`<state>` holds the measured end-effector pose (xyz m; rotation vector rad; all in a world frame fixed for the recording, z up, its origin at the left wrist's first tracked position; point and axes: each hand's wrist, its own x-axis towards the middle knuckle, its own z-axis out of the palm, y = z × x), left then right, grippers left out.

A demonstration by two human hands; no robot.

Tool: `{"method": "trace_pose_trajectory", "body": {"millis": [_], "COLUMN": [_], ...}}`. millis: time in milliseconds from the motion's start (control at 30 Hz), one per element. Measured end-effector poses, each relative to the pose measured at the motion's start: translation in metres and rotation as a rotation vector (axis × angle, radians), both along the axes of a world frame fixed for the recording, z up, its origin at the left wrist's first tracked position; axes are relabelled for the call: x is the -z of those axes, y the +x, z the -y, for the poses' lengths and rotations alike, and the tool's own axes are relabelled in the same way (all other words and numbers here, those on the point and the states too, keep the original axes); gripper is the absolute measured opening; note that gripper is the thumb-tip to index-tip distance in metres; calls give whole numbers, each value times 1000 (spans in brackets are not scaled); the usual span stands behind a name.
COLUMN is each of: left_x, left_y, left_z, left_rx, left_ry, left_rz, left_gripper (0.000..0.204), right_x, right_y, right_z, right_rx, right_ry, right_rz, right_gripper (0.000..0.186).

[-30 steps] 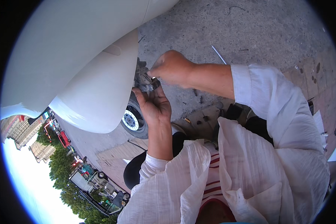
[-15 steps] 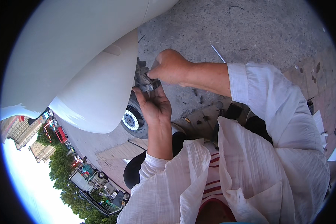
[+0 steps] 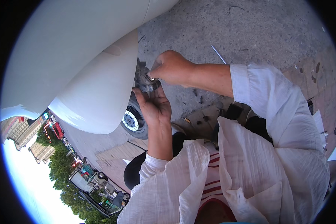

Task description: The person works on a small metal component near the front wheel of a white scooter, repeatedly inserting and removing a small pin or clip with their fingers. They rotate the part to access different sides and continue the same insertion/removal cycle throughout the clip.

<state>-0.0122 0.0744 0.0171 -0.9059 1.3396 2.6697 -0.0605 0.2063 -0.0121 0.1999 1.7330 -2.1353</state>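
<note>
A grey, greasy metal part (image 3: 142, 72) juts out past the edge of a white vehicle panel (image 3: 100, 89). From below, my left hand (image 3: 157, 108) cups its lower end, thumb on one side and fingers curled round the other. My right hand (image 3: 171, 69) is closed in a pinch at the upper side of the same part. A small shiny bit (image 3: 152, 79) shows at its fingertips; what it is I cannot make out. Just below the part stands a wheel (image 3: 130, 119) with a dark tyre and pale rim, partly behind the panel.
On the concrete lies a thin pale rod (image 3: 218, 54). Several small dark pieces (image 3: 201, 99) are scattered near my feet, with a black box-like object (image 3: 234, 111) among them. Parked vehicles (image 3: 100, 186) and trees (image 3: 63, 175) stand off to the left.
My right hand and forearm have shifted slightly to the right, and the shiny bit at the fingertips shows more. My left hand stays in place.
</note>
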Motion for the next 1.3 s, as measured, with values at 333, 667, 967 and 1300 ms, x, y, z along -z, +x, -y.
{"method": "trace_pose_trajectory", "body": {"millis": [333,667,967,1300], "left_x": [-1,-1,-2,-2], "left_y": [1,1,1,2], "left_z": [0,-2,-2,0], "left_rx": [11,-24,20,-1], "left_ry": [17,-29,-72,-19], "left_rz": [-3,6,21,15], "left_gripper": [47,47,50,50], "right_x": [-6,-11,-3,-19], "right_y": [-8,-9,-12,-15], "right_z": [0,4,-8,-13], "right_rx": [-27,-13,-106,-149], "right_ry": [29,58,-124,66], "right_rz": [26,52,81,22], "right_gripper": [29,28,27,26]}}
